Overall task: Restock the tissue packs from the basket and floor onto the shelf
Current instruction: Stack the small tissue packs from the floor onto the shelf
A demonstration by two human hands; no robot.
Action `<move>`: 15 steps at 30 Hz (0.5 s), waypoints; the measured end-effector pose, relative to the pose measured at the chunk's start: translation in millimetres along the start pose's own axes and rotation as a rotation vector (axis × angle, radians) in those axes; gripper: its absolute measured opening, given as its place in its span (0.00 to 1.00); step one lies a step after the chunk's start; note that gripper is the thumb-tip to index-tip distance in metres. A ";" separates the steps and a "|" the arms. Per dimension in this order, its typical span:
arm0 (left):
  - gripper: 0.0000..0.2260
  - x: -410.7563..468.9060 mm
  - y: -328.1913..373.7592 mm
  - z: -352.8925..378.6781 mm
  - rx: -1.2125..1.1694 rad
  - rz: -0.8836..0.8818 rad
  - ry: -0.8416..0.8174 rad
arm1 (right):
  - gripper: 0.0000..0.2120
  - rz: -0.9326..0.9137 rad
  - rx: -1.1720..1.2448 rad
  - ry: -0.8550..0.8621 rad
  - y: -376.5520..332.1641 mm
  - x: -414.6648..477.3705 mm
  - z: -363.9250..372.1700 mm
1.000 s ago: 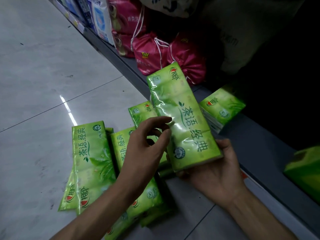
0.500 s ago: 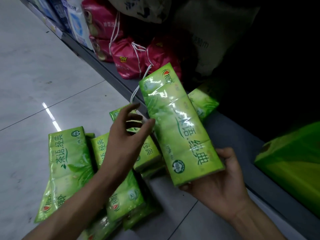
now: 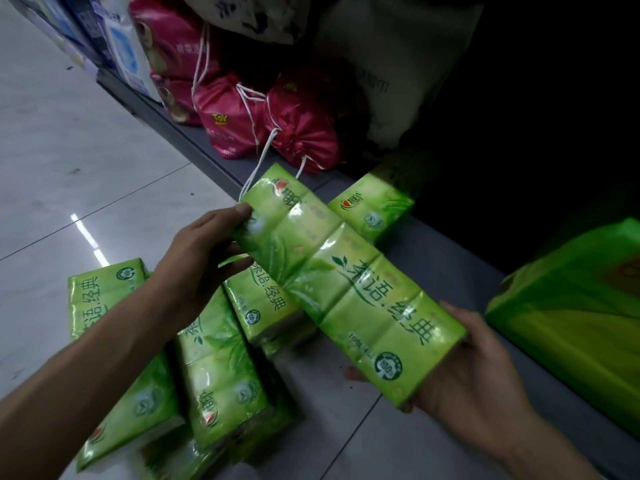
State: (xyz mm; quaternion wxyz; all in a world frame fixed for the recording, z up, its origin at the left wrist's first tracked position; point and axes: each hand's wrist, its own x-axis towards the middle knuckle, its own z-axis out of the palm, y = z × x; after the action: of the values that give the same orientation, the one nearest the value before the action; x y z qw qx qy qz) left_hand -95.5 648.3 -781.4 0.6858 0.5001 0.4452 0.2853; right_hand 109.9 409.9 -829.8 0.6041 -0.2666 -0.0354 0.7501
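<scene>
Head view: a long green tissue pack (image 3: 346, 282) is held between both hands, slanting above the grey shelf edge (image 3: 446, 271), which serves as the landmark here. The left hand (image 3: 204, 254) grips the pack's far end on the floor side of that edge, thumb on top near the corner and the other fingers curled underneath. The right hand (image 3: 464, 368) cups the near end from below, palm up, fingers wrapped under the pack with the thumb along its side.

On the floor side of the shelf edge, a loose pile of green packs (image 3: 207, 358) lies on the pale tiles (image 3: 86, 150), some overlapping each other. On the shelf, just past the edge, a smaller green pack (image 3: 374, 209) sits touching or nearly under the held pack's far half. Farther along the shelf stand red drawstring bags (image 3: 277, 123), their white cords trailing toward the edge. At the shelf's near end, a large green package (image 3: 571, 317) rests on the shelf.
</scene>
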 end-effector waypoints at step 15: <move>0.04 -12.8 -19.1 -43.0 -0.140 -0.085 -0.026 | 0.25 -0.548 -0.627 0.481 -11.4 0.8 29.0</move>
State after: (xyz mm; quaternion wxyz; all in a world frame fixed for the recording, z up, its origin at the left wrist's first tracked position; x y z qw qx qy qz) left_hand -140.7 649.7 -799.6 0.7364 0.4353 0.4359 0.2798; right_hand 107.1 421.5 -801.0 0.6611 -0.5829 -0.1881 0.4333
